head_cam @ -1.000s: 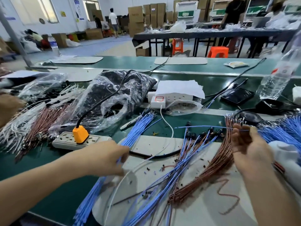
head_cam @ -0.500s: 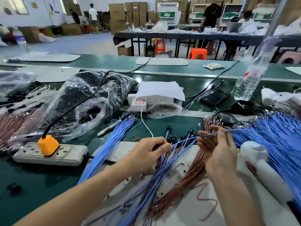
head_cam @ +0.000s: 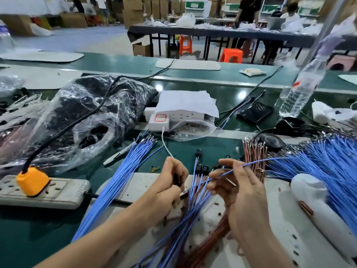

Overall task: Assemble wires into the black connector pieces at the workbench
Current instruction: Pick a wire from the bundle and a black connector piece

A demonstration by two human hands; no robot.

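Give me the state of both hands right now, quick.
Left hand: grips a black connector piece.
Right hand: pinches a single blue wire.

Power strip left w/ plug in it; water bottle far right, phone beside.

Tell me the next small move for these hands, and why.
Probably feed the near end of the blue wire into the black connector piece: the left hand grips the piece, the right hand pinches the wire, and its tip lies just beside the piece, seemingly not seated.
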